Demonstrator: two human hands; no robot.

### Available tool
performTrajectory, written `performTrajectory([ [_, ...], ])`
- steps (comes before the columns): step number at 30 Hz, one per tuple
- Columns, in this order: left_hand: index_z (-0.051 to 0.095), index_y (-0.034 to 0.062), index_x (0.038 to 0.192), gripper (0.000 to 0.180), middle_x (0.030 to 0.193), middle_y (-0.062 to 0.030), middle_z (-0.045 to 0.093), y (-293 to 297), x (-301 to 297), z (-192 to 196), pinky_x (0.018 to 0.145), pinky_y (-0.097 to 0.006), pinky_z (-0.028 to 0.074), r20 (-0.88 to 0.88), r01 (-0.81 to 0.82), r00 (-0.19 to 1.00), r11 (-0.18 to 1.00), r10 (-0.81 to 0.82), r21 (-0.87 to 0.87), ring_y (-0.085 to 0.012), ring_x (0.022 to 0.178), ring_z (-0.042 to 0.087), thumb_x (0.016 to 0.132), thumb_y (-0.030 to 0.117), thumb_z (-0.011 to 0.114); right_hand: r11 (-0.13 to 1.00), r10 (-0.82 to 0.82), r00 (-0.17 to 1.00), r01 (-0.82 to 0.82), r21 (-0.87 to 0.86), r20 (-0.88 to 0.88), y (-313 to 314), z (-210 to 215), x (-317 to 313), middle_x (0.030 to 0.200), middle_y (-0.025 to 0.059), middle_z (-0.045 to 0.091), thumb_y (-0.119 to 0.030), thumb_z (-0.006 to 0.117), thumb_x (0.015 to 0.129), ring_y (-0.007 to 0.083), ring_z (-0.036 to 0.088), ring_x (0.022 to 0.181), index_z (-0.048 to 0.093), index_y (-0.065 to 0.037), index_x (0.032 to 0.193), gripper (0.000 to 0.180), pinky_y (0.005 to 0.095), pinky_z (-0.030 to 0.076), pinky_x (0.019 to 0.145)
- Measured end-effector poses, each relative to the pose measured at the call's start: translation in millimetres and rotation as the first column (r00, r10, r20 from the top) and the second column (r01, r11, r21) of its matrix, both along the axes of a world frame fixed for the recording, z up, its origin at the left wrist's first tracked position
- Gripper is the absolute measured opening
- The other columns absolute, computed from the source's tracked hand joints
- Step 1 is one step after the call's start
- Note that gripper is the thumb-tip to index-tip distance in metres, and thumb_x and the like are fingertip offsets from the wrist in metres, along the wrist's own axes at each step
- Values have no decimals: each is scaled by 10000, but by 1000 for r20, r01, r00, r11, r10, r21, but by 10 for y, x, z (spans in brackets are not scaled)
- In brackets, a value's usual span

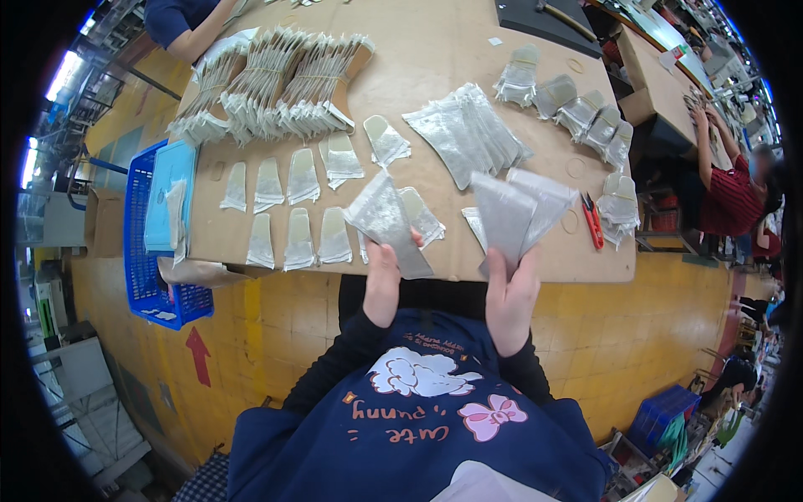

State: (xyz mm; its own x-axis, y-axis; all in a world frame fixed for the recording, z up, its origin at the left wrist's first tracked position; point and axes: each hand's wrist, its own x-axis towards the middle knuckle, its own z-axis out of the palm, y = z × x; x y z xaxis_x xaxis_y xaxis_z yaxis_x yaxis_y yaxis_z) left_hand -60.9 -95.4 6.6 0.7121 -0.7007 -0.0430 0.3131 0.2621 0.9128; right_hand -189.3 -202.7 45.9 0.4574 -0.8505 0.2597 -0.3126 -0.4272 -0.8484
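Observation:
My left hand is closed on a silvery-grey fabric piece, roughly triangular with a shiny face, held over the table's near edge. Beside it, my right hand pinches a fan of similar silvery fabric pieces, at least two overlapping. Beyond both hands lies a spread stack of larger silvery pieces. To the left, small tapered pieces with pale yellowish tops are laid out in two rows. One such piece lies partly behind my left hand's fabric.
Bundles of banded pieces stand at the table's far left, small banded bundles at the right. Red-handled snips and rubber bands lie right of my hands. A blue crate adjoins the left edge. Co-workers sit far left and right.

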Motion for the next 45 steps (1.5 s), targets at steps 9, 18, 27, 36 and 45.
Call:
performTrajectory([
  [9,368,59,1313,365,960,-75,580,164,256,121,843,-322,454,-284,24,959,999,-16,25,-165,873,561,982,150,495,919,128,832,-304,-251,-540,-263,-437,204,962,175,537,19,504,872,330,531,870,332,71,1408,565,401,447,799],
  [18,382,42,1328,360,1038,-109,594,259,202,120,871,-329,463,-299,50,953,999,-52,-17,-188,923,585,1004,182,452,892,259,932,-331,-307,-253,-883,-574,1190,1054,234,518,-47,529,912,395,507,991,312,67,1420,564,435,422,899],
  [27,391,12,1369,416,1295,-212,542,322,112,106,954,-405,490,-474,115,873,993,-118,-34,-285,1121,586,1037,262,400,990,125,982,-133,-48,-143,-982,-392,311,1092,186,471,-134,600,900,325,480,1013,428,7,1389,537,380,399,913],
  [36,453,2,1322,365,1234,-182,597,-84,15,69,931,-379,501,-451,284,853,958,-263,-21,-249,1087,616,1036,225,416,990,-141,888,135,-46,-438,-456,-798,-384,1030,157,529,-189,736,799,328,485,1003,298,34,1454,819,412,408,890],
  [45,474,13,1325,366,1242,-96,596,-87,-109,-14,937,-340,474,-419,154,899,988,-128,29,-174,1128,572,966,47,536,882,-135,978,44,469,162,-619,-667,-474,899,1,559,-47,600,920,81,498,776,572,75,1164,274,209,421,710],
])
